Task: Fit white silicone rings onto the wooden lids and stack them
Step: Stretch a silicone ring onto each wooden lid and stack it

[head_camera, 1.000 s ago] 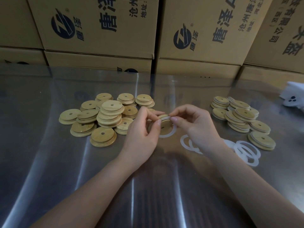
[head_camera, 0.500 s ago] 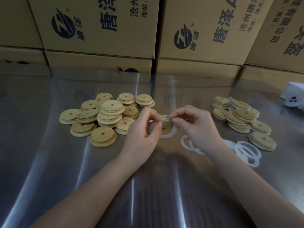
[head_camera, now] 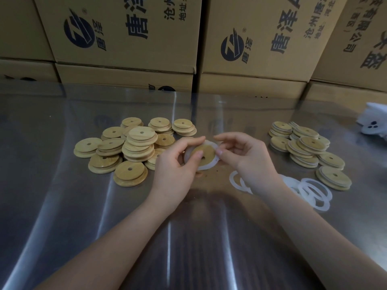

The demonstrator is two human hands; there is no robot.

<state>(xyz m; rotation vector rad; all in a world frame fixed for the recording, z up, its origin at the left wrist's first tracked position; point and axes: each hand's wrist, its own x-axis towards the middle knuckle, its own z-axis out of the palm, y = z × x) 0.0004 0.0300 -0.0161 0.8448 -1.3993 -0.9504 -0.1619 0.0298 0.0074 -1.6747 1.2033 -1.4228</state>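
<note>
The wooden lid (head_camera: 208,151) is held up off the bench (head_camera: 73,216), about midway between its left and right edges, face tilted toward the camera. A white silicone ring (head_camera: 207,166) sits around its stepped rim, though whether it is seated all the way round cannot be told.

The left hand (head_camera: 173,166) grips the lid, thumb on the face near the centre hole and fingers curled behind. The right hand (head_camera: 247,158) pinches the ring at the lid's right rim between thumb and fingertips.

The lid looks light and rigid, a smooth disc best held across its flat faces or by its edge so that the rim stays free. The ring looks thin, soft and stretchy. It would likely twist or roll if pulled hard at one spot, so working round the rim in short pinches should suit it better.

Bare lids (head_camera: 136,141) lie heaped toward the left edge. Ringed lids (head_camera: 307,145) are stacked toward the right edge, and loose rings (head_camera: 314,191) lie overlapping just in front of them. Printed cartons (head_camera: 125,38) stand along the back edge, and a white object (head_camera: 374,124) sits at the far right.
</note>
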